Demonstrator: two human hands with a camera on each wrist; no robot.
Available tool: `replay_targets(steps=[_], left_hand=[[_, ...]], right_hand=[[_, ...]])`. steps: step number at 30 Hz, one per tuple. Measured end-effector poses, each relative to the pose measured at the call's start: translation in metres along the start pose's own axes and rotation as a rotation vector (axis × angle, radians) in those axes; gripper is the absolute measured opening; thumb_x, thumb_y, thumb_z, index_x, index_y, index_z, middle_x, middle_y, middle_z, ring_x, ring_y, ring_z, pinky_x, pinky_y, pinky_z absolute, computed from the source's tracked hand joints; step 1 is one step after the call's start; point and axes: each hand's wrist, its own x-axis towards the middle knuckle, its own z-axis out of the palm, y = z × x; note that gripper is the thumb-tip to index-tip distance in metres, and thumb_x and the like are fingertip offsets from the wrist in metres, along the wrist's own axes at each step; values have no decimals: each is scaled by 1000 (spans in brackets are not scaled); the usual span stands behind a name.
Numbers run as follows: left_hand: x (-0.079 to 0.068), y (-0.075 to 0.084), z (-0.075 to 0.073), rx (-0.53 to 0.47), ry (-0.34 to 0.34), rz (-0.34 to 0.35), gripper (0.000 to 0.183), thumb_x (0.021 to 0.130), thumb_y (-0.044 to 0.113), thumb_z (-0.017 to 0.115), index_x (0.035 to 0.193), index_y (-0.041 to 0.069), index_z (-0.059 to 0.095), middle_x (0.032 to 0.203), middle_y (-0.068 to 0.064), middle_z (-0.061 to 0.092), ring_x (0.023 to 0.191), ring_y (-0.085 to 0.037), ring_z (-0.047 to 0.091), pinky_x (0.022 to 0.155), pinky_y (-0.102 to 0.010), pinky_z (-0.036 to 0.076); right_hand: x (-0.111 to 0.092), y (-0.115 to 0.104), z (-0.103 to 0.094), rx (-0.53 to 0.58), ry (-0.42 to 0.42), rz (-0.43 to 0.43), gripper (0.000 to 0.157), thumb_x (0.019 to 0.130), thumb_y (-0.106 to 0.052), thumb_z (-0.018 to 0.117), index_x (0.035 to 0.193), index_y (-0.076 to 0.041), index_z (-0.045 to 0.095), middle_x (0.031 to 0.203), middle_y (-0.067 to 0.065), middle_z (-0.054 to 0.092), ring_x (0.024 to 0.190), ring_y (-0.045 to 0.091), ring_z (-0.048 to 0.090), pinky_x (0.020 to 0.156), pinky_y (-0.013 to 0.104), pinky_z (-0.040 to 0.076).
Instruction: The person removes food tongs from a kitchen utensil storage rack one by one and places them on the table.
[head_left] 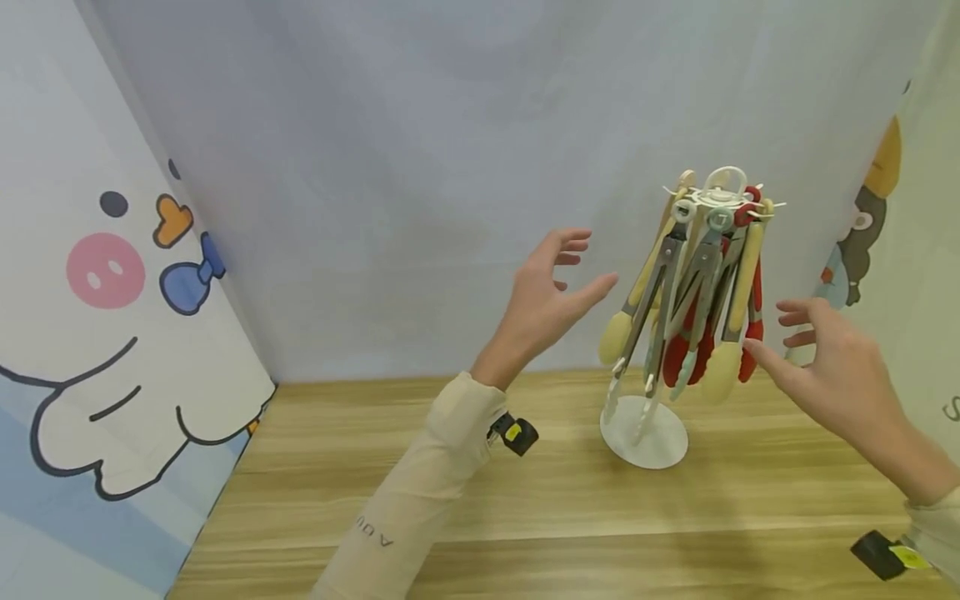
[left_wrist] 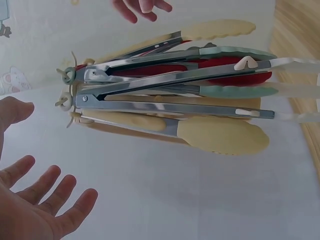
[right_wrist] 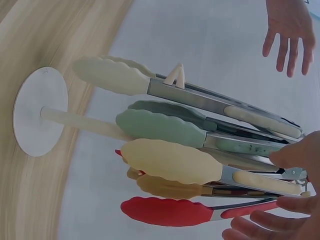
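Note:
A white rack with a round base [head_left: 654,450] and a looped top [head_left: 726,172] holds several kitchen tongs by their ends. Among them are pale yellow tongs [head_left: 722,372], mint green tongs [right_wrist: 160,126], red tongs [right_wrist: 165,211] and white-tipped tongs [right_wrist: 112,77]. My left hand [head_left: 536,296] hovers left of the rack, thumb and fingers spread, holding nothing. On the other side is my right hand [head_left: 843,375], fingers parted and slightly bent around no object. Its thumb lies near the pale yellow tongs; whether it touches them I cannot tell.
The rack stands on a wood-grain table [head_left: 360,483], near its back edge. Behind hangs a plain pale cloth [head_left: 420,167]. Cartoon-printed panels flank the table, with a white figure [head_left: 60,192] at left and a dark bird [head_left: 870,242] at right.

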Motion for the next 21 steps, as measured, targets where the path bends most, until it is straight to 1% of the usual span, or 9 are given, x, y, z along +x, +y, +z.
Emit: replay_targets(steps=[4,7,9,11,12,13,18,19,21], left_hand=[[9,3,8,0,-13,0,51,77,41,63,121,27,43,114,11,47,101,-2,44,78,-28,44],[14,6,15,2,-28,-1,51,77,41,62,122,27,42,114,10,47,100,-3,45,77,-27,44],[18,7,20,-3,-38,-3,51,77,40,63,121,26,42,113,10,47,99,-4,45,77,-25,44],[21,8,24,-10,-44,-13,51,77,41,63,121,27,42,113,10,47,99,-4,45,76,-24,44],[23,8,26,-9,-45,-15,51,77,40,63,121,27,42,113,10,47,99,-4,45,75,-23,43],[24,9,27,-12,-47,-18,51,76,40,63,121,26,42,113,10,47,99,-4,45,76,-22,43],[31,11,30,-3,-52,-30,53,76,41,63,122,27,41,113,11,46,100,-3,44,78,-22,42],[33,12,30,0,-52,-31,53,76,42,63,122,27,41,113,11,46,100,-3,44,79,-23,42],[36,14,31,4,-54,-38,54,76,42,63,122,28,40,113,12,45,100,-2,44,79,-23,41]], right_hand=[[8,6,0,25,-16,-5,52,74,-22,68,116,1,47,97,18,56,74,35,57,51,13,36],[13,12,-1,79,-53,11,51,76,-21,67,118,0,46,99,18,56,73,9,57,51,6,34],[17,14,-3,111,-76,25,51,77,-21,66,119,-1,44,100,17,55,72,-7,50,51,5,35],[21,15,-4,131,-99,52,52,79,-23,65,121,-1,43,102,18,54,71,-17,40,52,5,36],[22,14,-4,128,-104,60,53,79,-24,64,122,-2,42,103,18,53,72,-18,40,52,6,37],[24,14,-4,129,-104,62,54,79,-24,64,122,-1,42,104,18,53,74,-13,44,52,6,36],[31,12,-2,110,-113,79,58,79,-28,64,125,-4,40,108,17,53,76,-9,46,51,10,37],[32,12,-1,117,-119,81,58,79,-28,64,125,-3,39,108,18,52,78,-3,50,51,10,37],[33,12,0,138,-129,82,57,79,-27,64,125,-4,39,108,18,52,80,1,52,52,8,36]])
